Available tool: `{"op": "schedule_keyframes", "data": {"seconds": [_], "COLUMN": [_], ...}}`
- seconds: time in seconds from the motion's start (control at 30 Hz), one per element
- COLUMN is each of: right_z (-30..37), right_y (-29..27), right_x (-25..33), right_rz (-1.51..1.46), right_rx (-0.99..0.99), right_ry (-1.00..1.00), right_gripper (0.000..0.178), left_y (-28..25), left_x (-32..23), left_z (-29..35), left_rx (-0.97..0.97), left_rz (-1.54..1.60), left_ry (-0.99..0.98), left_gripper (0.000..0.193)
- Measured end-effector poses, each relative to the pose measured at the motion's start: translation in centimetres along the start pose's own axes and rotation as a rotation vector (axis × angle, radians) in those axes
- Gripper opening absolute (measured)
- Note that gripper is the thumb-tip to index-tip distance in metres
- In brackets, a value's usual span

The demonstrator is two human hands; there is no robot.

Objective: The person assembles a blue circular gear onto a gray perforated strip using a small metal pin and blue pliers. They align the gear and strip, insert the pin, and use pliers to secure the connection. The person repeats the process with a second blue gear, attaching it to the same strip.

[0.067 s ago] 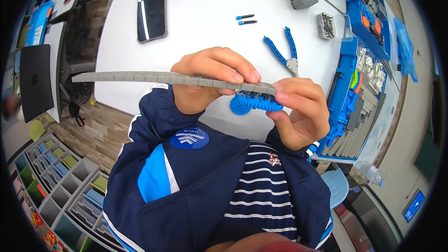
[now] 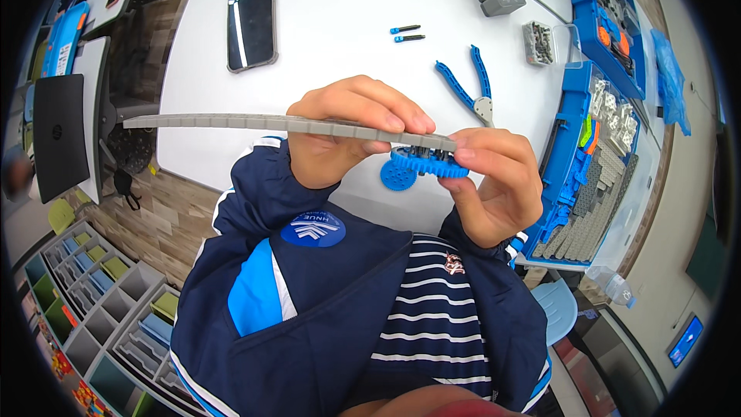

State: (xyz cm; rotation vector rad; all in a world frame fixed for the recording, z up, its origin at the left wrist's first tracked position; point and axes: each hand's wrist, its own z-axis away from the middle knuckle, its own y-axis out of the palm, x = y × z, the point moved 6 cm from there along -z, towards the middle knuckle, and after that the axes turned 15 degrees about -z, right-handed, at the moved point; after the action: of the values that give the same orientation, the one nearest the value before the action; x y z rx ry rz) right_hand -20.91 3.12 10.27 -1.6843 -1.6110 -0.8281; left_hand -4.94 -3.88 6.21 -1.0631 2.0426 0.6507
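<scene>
Grey beam held level above the tabletop, a blue gear at its right end

A long, slender grey plastic beam (image 2: pixel 224 121) is held over the white tabletop (image 2: pixel 340 38), toward its near edge. Its long axis runs from left to right, dipping slightly to the right in this view; its far-reaching end points left, seen past the tabletop's left edge, and its short end lies at the right hand (image 2: pixel 498 185). The beam's narrow side shows a regular row of notches and looks matt.

Against the beam's lower side sits a toothed blue gear (image 2: pixel 432 164), seen nearly edge-on, with dark pins between the two. A second, round blue gear wheel (image 2: pixel 397 176), pierced with small holes, shows just beside it; whether they touch cannot be told.

The left hand (image 2: pixel 343 127) is closed around the beam, fingers laid along its far side and pointing right, thumb tucked below. The right hand pinches the beam's end and the gear, index finger above, thumb underneath, its other fingers curled. Both forearms are bent inward in navy sleeves.

Toward the tabletop's right edge lie blue-handled pliers (image 2: pixel 475 86), their handles spread toward the far edge. A dark-screened smartphone (image 2: pixel 252 22) lies near the left edge.
</scene>
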Motion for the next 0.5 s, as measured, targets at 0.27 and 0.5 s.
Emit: {"op": "schedule_keyframes", "data": {"seconds": [0.27,0.5], "right_z": [0.4,0.9], "right_y": [-0.3,-0.2], "right_x": [-2.2,-3.7], "right_rz": [-0.095,-0.331], "right_rx": [-0.091,-0.098], "right_ry": [0.212,0.390], "right_gripper": [0.034,0.027], "left_y": [-0.2,-0.2], "left_x": [1.1,0.9], "left_z": [0.3,0.8], "left_rx": [0.012,-0.009], "left_rz": [-0.268,-0.363], "left_ry": [-0.251,-0.347], "left_gripper": [0.035,0.025]}}
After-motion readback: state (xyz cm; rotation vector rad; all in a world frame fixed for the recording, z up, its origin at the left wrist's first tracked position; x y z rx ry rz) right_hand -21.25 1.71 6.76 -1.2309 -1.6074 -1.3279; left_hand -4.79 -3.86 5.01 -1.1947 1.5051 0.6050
